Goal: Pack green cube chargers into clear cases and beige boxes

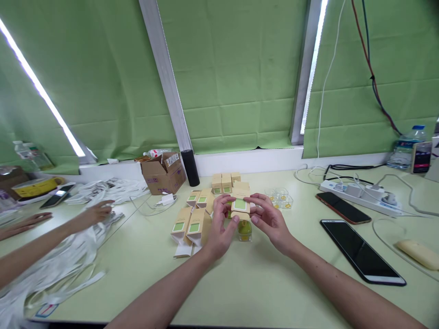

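Between my hands is a small tan carton (240, 205) with a green-filled square window on its face. My left hand (219, 228) grips its left side, with the thumb at the lower edge. The fingertips of my right hand (272, 224) close on its right side. Just below the carton stands a small clear container (244, 234) with something green and yellow in it; whether the two touch is unclear. Several open tan cartons (180, 226) lie to the left of my left hand. Beyond my hands stand several closed tan boxes (226, 183) and small clear containers (284, 199) with yellow spots.
At left, another person's hand (92, 215) reaches over white straps (65, 256). A brown cardboard box (163, 176) and a black cylinder (190, 168) stand at the back. Two phones, one a large black phone (361, 251), and a power strip (360, 196) lie right.
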Demonstrator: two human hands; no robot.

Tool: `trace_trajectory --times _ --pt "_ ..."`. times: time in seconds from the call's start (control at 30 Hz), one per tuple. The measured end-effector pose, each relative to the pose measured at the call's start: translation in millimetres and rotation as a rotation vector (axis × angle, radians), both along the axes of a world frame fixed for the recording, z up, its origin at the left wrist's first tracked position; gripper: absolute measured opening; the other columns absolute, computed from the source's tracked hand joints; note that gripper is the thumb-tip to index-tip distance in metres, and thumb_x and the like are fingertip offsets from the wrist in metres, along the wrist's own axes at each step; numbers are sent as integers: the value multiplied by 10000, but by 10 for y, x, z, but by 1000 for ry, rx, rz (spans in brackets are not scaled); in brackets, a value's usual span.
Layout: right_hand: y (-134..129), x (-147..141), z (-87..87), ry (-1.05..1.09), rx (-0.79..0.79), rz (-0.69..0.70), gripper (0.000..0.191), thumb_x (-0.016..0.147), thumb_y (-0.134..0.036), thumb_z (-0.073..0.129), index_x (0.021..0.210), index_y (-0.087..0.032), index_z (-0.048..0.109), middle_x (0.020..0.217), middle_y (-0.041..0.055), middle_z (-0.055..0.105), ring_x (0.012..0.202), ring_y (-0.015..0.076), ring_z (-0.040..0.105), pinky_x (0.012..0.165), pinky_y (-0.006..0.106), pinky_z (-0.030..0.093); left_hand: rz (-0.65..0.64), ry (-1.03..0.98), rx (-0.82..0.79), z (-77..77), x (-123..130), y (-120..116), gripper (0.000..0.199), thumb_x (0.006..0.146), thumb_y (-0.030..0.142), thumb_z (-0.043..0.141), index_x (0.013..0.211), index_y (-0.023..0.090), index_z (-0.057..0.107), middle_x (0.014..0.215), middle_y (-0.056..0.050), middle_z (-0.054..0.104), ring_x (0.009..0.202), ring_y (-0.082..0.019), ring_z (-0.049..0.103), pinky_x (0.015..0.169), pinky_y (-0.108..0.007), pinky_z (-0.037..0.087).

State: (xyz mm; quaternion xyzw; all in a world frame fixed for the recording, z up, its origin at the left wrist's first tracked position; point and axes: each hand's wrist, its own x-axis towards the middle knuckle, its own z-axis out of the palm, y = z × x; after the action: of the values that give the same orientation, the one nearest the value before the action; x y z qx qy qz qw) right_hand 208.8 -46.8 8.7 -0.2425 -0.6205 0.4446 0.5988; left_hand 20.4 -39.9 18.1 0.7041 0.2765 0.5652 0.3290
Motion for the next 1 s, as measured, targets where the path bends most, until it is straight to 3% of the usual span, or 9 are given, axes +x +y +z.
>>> trace_trajectory --times 0.6,0.9,1.0 --pt "15 -15 -49 -40 33 -29 512 872 -477 812 1345 -342 671 1399 80 396 905 148 690 1022 438 591 37 2 34 -42 -6 26 384 997 516 592 1304 288 542 1437 -114 439 1222 -265 567 1055 -436 499" --pt "31 -29 -63 -13 41 -37 457 886 -420 816 1322 -373 688 1367 63 394 871 127 692 986 424 606 65 22 73 -32 3 18 340 1008 485 596 1281 283 574 1438 -124 431 1416 -304 434 1095 -448 469" --pt "39 -28 -67 -6 38 -36 450 893 -422 808 1324 -369 688 1371 67 395 886 134 692 977 422 611 38 29 66 -44 -17 23 386 995 502 610 1309 281 571 1471 -131 413 1391 -312 464 1076 -460 482"
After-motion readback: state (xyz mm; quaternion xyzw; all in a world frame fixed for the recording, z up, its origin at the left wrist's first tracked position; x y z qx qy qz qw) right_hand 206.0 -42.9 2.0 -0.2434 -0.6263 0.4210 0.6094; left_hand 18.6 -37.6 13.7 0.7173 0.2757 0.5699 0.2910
